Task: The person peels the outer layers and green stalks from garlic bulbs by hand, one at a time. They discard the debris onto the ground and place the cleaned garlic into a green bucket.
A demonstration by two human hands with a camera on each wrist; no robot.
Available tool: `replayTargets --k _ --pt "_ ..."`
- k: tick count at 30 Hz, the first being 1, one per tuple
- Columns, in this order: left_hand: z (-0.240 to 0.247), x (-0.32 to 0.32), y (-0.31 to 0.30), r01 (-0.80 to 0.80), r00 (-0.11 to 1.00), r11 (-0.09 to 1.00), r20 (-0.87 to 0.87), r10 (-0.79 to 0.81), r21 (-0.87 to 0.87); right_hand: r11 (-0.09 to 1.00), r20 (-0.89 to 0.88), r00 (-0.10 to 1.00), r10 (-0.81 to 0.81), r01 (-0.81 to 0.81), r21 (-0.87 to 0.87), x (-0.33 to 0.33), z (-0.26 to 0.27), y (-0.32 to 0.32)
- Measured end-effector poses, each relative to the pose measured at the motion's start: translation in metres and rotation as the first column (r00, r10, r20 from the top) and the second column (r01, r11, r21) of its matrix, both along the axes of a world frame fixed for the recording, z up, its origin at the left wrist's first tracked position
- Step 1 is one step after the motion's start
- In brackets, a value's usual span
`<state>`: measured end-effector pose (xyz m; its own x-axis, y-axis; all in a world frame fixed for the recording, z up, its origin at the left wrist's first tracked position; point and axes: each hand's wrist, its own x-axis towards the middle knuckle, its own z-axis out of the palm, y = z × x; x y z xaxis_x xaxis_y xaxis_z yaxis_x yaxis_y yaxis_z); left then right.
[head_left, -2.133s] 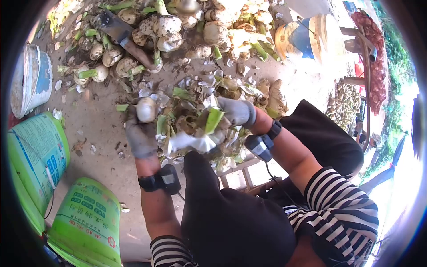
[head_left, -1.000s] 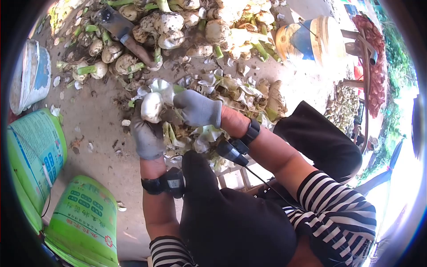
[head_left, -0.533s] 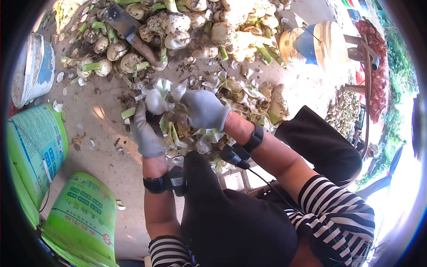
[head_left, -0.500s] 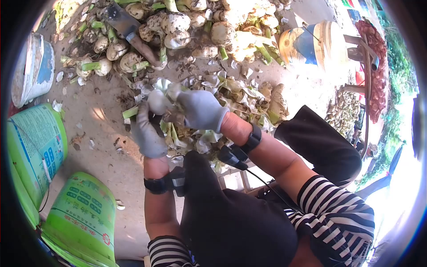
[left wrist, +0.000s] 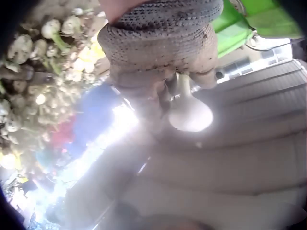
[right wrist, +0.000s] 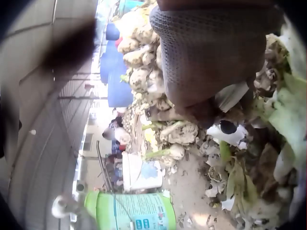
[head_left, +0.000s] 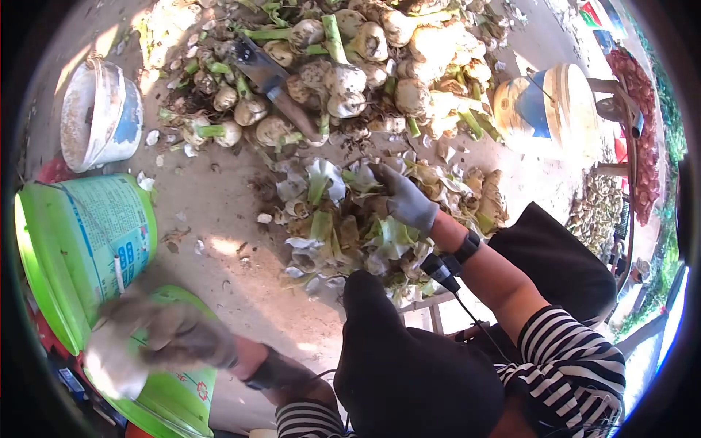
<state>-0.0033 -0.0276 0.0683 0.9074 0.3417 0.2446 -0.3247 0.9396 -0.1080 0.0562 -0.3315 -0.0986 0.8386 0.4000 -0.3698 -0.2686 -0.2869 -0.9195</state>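
Observation:
The gloved left hand (head_left: 191,337), blurred, is over the green buckets at the lower left of the head view. It grips a white peeled bulb (head_left: 115,365); in the left wrist view the bulb (left wrist: 191,114) hangs by its short stem from the fingers of the left hand (left wrist: 160,52). The gloved right hand (head_left: 410,201) rests at the pile of leaves and husks (head_left: 321,226), fingers bent. In the right wrist view a pale scrap of husk (right wrist: 232,96) is pinched at the fingertips of the right hand (right wrist: 211,57).
Unpeeled bulbs with green stems (head_left: 412,98) are heaped beyond the husks, a broad-bladed knife (head_left: 261,67) lying on them. A white-blue bucket (head_left: 102,117) stands left, a cream-blue bucket (head_left: 544,109) right. Two green buckets (head_left: 109,226) are lower left.
The left hand has swung from the husk pile down and left to the green buckets with the bulb. The right hand has parted from the bulb and lies over the husks. The head view has shifted.

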Motion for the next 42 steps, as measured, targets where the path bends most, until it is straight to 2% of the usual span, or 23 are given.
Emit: replayTargets --k 2,4,5,6,10,14,17,18,19,20,23,24,25,27,30,31,32,34,36,38,39,40,42 --pt "0.002 0.014 0.010 -0.171 0.983 0.961 -0.024 0.181 0.216 0.994 -0.086 0.996 -0.001 0.010 0.105 -0.003 0.008 0.006" --pt "-0.024 0.036 -0.006 -0.018 0.957 0.539 -0.142 0.255 0.842 0.979 -0.167 0.986 0.011 0.023 0.204 -0.005 0.009 0.013" --pt "-0.054 0.042 -0.012 0.178 0.867 0.370 -0.323 0.380 0.912 0.993 -0.124 0.990 0.061 -0.047 0.112 -0.008 0.003 0.019" --pt "-0.083 0.049 -0.019 0.399 0.723 0.217 -0.451 0.523 0.891 0.994 -0.092 0.990 0.110 -0.110 0.011 -0.010 -0.001 0.024" --pt "-0.164 0.109 -0.048 0.535 0.800 -0.410 -0.289 0.525 0.739 0.957 0.299 0.916 0.269 -0.218 -0.194 0.000 0.015 0.024" --pt "-0.190 0.137 -0.078 0.665 0.712 -0.623 -0.099 0.695 0.412 0.962 0.079 0.975 0.208 -0.190 -0.197 0.002 0.010 0.022" --pt "-0.195 0.125 -0.073 0.630 0.695 -0.512 -0.129 0.707 0.584 0.960 0.187 0.953 0.239 -0.204 -0.189 0.002 0.021 0.033" --pt "-0.193 0.116 -0.073 0.604 0.689 -0.373 -0.227 0.688 0.704 0.932 0.203 0.927 0.317 -0.264 -0.247 0.003 0.028 0.033" --pt "-0.183 0.104 -0.073 0.657 0.630 0.042 -0.579 0.518 0.753 0.901 0.205 0.912 0.354 -0.274 -0.337 0.004 0.027 0.031" --pt "-0.184 0.086 -0.073 0.605 0.660 0.087 -0.560 0.500 0.792 0.901 0.202 0.915 0.349 -0.269 -0.340 0.004 0.026 0.030" --pt "-0.173 0.025 -0.082 0.564 0.673 0.249 -0.613 0.414 0.787 0.989 -0.186 0.974 0.133 -0.118 0.091 0.002 0.002 0.035" --pt "-0.166 0.010 -0.091 0.565 0.656 0.363 -0.670 0.347 0.741 0.977 -0.086 0.994 0.060 -0.041 0.208 0.003 0.000 0.043" --pt "-0.156 0.001 -0.099 0.573 0.650 0.375 -0.683 0.333 0.729 0.978 0.031 0.999 0.017 -0.023 0.206 0.004 0.000 0.048" --pt "-0.137 -0.008 -0.109 0.441 0.854 -0.191 -0.345 0.389 0.877 0.980 0.146 0.989 -0.021 -0.009 0.199 0.009 0.012 0.044" --pt "-0.140 -0.020 -0.112 0.510 0.834 -0.047 -0.481 0.272 0.859 0.991 -0.092 0.988 0.127 -0.131 -0.039 0.021 0.038 0.036" --pt "-0.137 -0.018 -0.110 0.425 0.888 -0.208 -0.361 0.285 0.881 0.983 -0.002 0.983 0.182 -0.182 0.002 0.023 0.044 0.032" --pt "-0.137 -0.018 -0.111 0.424 0.889 -0.207 -0.362 0.279 0.882 0.972 0.088 0.969 0.229 -0.233 0.036 0.026 0.048 0.026" --pt "-0.136 -0.020 -0.113 0.603 0.751 0.268 -0.648 0.124 0.751 0.937 0.043 0.940 0.339 -0.333 -0.106 0.029 0.051 0.016" --pt "-0.143 -0.021 -0.107 0.544 0.808 0.199 -0.573 0.135 0.815 0.975 -0.009 0.976 0.215 -0.215 0.060 0.026 0.051 0.015" --pt "-0.156 -0.023 -0.095 0.672 0.713 0.492 -0.665 -0.225 0.554 0.981 -0.059 0.984 0.166 -0.158 0.112 0.019 0.042 0.016" --pt "-0.158 -0.025 -0.091 0.716 0.617 0.653 -0.660 -0.428 0.246 0.974 -0.159 0.981 0.111 -0.075 0.215 0.016 0.039 0.016" --pt "-0.152 -0.021 -0.092 0.714 0.619 0.654 -0.661 -0.424 0.250 0.952 -0.263 0.963 0.065 0.019 0.306 0.014 0.034 0.015" --pt "-0.134 -0.013 -0.104 0.636 0.603 0.760 -0.702 -0.380 0.134 0.977 -0.104 0.988 0.112 -0.091 0.191 0.009 0.000 0.004"
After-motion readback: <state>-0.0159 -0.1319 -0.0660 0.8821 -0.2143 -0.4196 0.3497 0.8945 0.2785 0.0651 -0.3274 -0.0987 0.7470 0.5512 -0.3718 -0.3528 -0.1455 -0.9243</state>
